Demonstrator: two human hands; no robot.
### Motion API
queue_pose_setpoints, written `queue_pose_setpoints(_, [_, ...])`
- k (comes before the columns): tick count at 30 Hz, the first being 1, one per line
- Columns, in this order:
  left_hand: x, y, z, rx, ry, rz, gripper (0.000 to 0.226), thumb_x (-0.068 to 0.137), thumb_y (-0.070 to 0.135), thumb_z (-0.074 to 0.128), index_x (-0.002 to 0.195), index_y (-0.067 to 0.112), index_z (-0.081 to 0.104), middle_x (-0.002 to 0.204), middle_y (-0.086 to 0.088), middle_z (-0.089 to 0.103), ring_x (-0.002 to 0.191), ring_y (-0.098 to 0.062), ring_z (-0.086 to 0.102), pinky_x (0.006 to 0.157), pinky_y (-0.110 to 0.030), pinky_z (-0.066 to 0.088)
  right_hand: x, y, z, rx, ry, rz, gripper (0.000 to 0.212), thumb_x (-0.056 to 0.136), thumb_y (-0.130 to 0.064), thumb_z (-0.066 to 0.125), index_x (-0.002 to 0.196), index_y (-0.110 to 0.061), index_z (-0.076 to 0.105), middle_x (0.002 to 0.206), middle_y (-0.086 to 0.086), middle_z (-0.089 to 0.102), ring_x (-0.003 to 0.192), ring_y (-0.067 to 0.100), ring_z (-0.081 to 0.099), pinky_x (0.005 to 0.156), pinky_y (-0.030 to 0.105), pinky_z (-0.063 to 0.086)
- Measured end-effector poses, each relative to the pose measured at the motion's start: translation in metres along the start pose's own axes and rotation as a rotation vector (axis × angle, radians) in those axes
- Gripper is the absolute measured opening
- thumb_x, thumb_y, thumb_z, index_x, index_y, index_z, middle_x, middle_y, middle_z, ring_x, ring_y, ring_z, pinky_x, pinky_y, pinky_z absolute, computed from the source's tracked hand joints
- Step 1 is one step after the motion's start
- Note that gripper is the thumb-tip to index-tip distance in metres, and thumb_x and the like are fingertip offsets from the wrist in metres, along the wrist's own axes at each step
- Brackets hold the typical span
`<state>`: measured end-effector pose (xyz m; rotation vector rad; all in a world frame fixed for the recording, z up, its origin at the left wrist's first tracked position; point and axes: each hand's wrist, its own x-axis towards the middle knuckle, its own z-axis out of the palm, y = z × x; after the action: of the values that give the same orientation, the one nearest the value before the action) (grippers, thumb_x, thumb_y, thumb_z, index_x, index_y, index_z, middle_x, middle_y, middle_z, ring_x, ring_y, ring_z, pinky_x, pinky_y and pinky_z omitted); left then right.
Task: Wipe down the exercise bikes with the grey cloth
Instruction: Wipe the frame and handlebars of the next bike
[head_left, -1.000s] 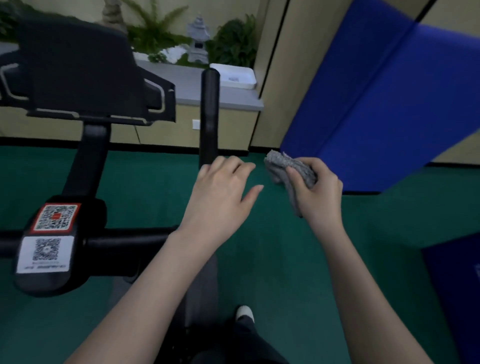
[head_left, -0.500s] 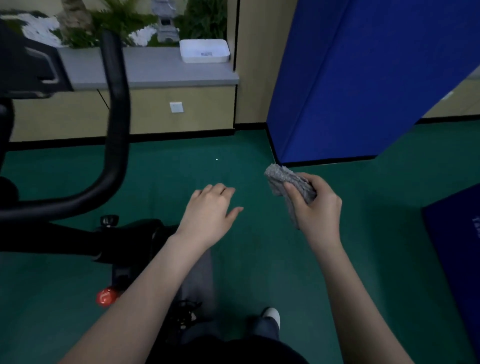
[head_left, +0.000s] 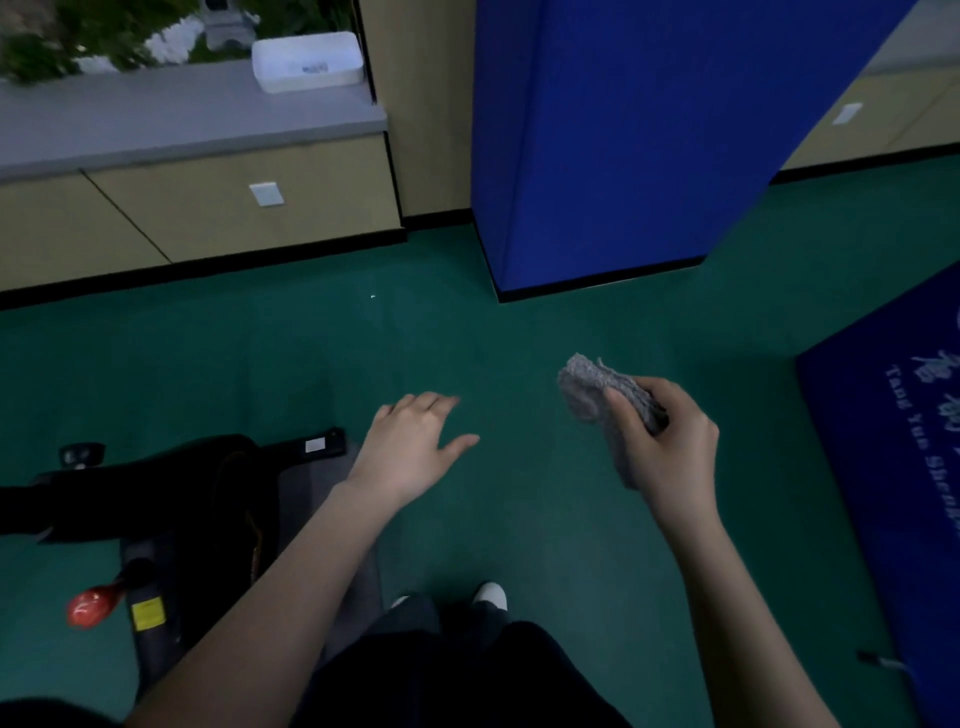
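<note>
Head view: our right hand (head_left: 670, 447) curls its fingers round the grey cloth (head_left: 589, 387), a nubbly bunched wad poking out above the thumb. We judge it is gripped ready for wiping. Our left hand (head_left: 410, 449) holds nothing, fingers straight and spread over the smooth green floor (head_left: 467, 332). Left of those fingers, and below them, sits the exercise bike (head_left: 171, 483), black and hard-shelled, untouched.

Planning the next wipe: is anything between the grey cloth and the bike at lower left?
Only the open left hand and its forearm lie between the grey cloth, gripped by the right hand, and the bike; otherwise just green floor.
</note>
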<state>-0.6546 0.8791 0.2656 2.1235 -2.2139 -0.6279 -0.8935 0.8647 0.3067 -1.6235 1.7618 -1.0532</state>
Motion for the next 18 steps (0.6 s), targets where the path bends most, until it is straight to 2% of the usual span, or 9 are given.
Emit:
queue_pose_setpoints(5, [0.025,0.002,-0.003,0.000,0.009,-0.011,0.060,0.092,0.055,0.044,0.141,0.020,0.040,0.142,0.000,0.047,0.133,-0.019,0.037,0.108,-0.036,0.027,0.027,0.013,0.002,0.014,-0.005,0.028,0.008,0.086,-0.022,0.068,0.089,-0.014,0.069,0.083,0.002,0.067,0.075,0.012,0.061,0.064,0.001,0.037])
queue_pose_setpoints(9, [0.053,-0.010,-0.009,-0.021,0.020,-0.056,0.061,0.092,0.055,0.045,0.140,0.018,0.042,0.141,-0.001,0.048,0.133,-0.019,0.038,0.108,-0.036,0.027,0.060,0.008,0.020,0.024,-0.032,-0.010,0.009,0.087,-0.022,0.068,0.089,-0.013,0.068,0.081,0.000,0.067,0.073,0.006,0.059,0.064,0.002,0.038])
queue_pose_setpoints(14, [0.110,-0.036,-0.023,-0.037,0.035,-0.107,0.061,0.091,0.056,0.045,0.139,0.018,0.044,0.140,-0.001,0.049,0.132,-0.019,0.040,0.108,-0.037,0.028,0.124,-0.005,0.059,0.014,-0.070,-0.071,0.013,0.088,-0.023,0.066,0.087,-0.010,0.068,0.077,0.001,0.065,0.069,0.009,0.057,0.061,0.005,0.037])
queue_pose_setpoints(18, [0.168,-0.063,-0.049,-0.057,0.071,-0.126,0.060,0.091,0.054,0.047,0.138,0.016,0.046,0.137,-0.003,0.052,0.129,-0.021,0.043,0.107,-0.037,0.031,0.186,-0.025,0.097,0.009,-0.097,-0.110,0.013,0.089,-0.023,0.066,0.086,-0.011,0.067,0.075,0.000,0.063,0.067,0.003,0.056,0.058,0.005,0.037])
